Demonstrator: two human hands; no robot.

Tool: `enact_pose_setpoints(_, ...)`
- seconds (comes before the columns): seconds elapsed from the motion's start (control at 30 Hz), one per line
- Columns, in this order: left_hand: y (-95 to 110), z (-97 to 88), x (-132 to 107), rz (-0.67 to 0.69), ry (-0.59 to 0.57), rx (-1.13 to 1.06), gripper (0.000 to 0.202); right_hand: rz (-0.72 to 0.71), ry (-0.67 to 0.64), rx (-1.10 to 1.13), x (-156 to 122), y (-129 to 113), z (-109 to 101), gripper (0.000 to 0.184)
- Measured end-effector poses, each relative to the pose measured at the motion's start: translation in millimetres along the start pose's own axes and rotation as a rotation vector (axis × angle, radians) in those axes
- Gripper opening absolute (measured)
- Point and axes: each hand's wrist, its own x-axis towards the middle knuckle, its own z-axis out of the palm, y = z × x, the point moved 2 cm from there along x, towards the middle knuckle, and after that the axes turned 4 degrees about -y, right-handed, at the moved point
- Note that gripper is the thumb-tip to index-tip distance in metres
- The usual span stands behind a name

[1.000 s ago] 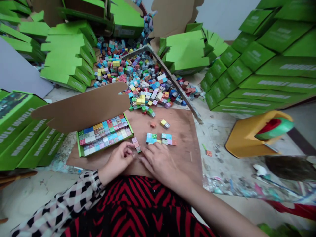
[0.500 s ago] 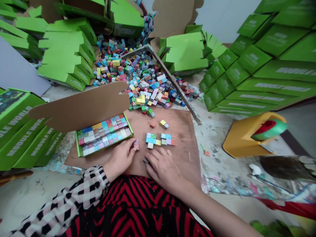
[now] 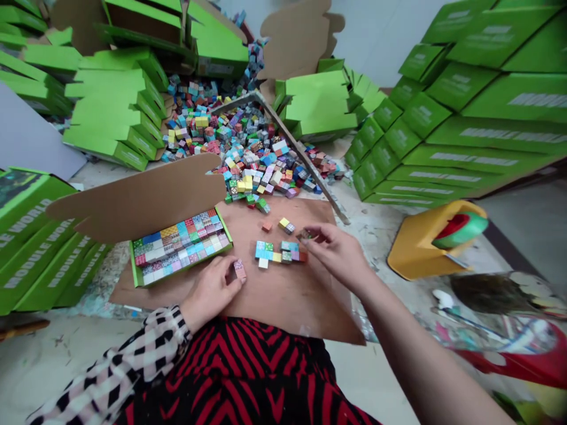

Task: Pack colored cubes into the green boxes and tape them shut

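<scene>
left hand (image 3: pixel 215 289): over the brown board (image 3: pixel 274 304), beyond the near right corner of the open green box (image 3: pixel 226 227); thumb and forefinger clamped on a pink-patterned block (image 3: pixel 240 269).

right hand (image 3: pixel 340 255): towards the board's right edge; thumb and forefinger tips together on a small dark block (image 3: pixel 305 235), mostly hidden, pattern unreadable.

a flat cluster of printed blocks (image 3: pixel 277 256) lies between the 2 hands, nearer the right. joined or merely abutting: cannot tell.

risks, by my judgement:
- right fingertips sit just beside the cluster's right end; a low sweep could knock it askew.
- tip-only grip on the dark block; a slight twist could drop it.
- orange block (image 3: pixel 266 226) and yellow block (image 3: pixel 284 223) lie loose beyond the cluster; a stray knuckle could scatter them.
- block heap (image 3: pixel 266 168) spills onto the board's far edge; a slide there could mix strays in.
- board's near right corner seems to overhang the table; leaning on it could tip everything.
</scene>
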Motion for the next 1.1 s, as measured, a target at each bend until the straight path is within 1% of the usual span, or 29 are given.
enact_pose_setpoints(0.07, 0, 0.2, -1, -0.008, 0.001, 0.031, 0.034, -0.014, -0.033, -0.120, 16, 1, 5, 0.023)
enact_pose_setpoints(0.17, 0, 0.3, -1, -0.016, 0.008, 0.074, 0.034, -0.116, -0.137, -0.302, 33, -13, 19, 0.021)
enact_pose_setpoints(0.27, 0, 0.8, -1, -0.008, 0.017, 0.099, 0.035, -0.122, -0.204, -0.441, 43, -25, 31, 0.021)
enact_pose_setpoints(0.37, -2, 1.8, -1, 0.013, 0.024, 0.099, 0.035, -0.109, -0.225, -0.479, 48, -28, 37, 0.023)
enact_pose_setpoints(0.43, -3, 2.4, -1, 0.028, 0.025, 0.092, 0.036, -0.130, -0.211, -0.483, 49, -28, 37, 0.027)
enact_pose_setpoints(0.5, -4, 2.5, -1, 0.031, 0.027, 0.088, 0.036, -0.162, -0.211, -0.525, 51, -29, 37, 0.028)
enact_pose_setpoints(0.57, -4, 2.0, -1, 0.029, 0.026, 0.089, 0.035, -0.193, -0.245, -0.596, 54, -32, 38, 0.026)
enact_pose_setpoints(0.63, -2, 1.6, 0, 0.030, 0.017, 0.089, 0.034, -0.206, -0.284, -0.651, 57, -36, 40, 0.028)
enact_pose_setpoints(0.73, 1, 0.7, -1, 0.020, 0.012, 0.088, 0.030, -0.195, -0.290, -0.640, 59, -43, 41, 0.028)
enact_pose_setpoints(0.83, 4, -0.6, -5, 0.028, -0.006, 0.084, 0.027, -0.203, -0.230, -0.510, 45, -57, 38, 0.021)
enact_pose_setpoints(0.93, 5, -3.8, -11, 0.040, -0.042, 0.075, 0.022, -0.255, -0.227, -0.367, 13, -76, 41, 0.017)
enact_pose_setpoints(0.97, 5, -5.3, -13, 0.033, -0.054, 0.071, 0.020, -0.260, -0.263, -0.338, 0, -82, 45, 0.015)
enact_pose_setpoints(1.03, 5, -8.3, -18, 0.024, -0.084, 0.066, 0.018, -0.195, -0.319, -0.308, -23, -89, 58, 0.015)
enact_pose_setpoints(1.1, 4, -10.5, -21, 0.038, -0.117, 0.063, 0.017, -0.129, -0.359, -0.290, -40, -91, 74, 0.015)
